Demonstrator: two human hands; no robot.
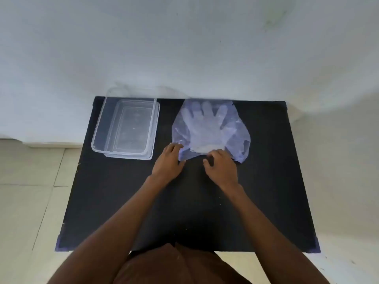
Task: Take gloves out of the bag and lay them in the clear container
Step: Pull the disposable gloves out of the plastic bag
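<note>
Head view: a black surface [266, 181] stands against a pale wall. On its far left sits the clear container [125, 128], open and with nothing visible inside. To its right, well apart from it, lies the thin bluish bag [235, 138], flat on the surface with its mouth toward the near side. The gloves [205, 128] show through the film as a pale stack with fingers spread toward the far edge, fully inside the bag.

The left hand [167, 163] has its fingers curled onto the bag's near-left corner, pinching the film there. The right hand [220, 166] rests on the near edge of the bag just right of centre, fingers bent over the rim; whether its grip has closed on film or only presses on it, I cannot tell.

This looks like step 1: opening the bag's mouth, with no glove out yet. The next move likely calls for parting the 2 layers of film, holding 1 side down, reaching in for the cuff end and drawing a glove out toward the container on the left. The film is slippery and may drag along.
</note>
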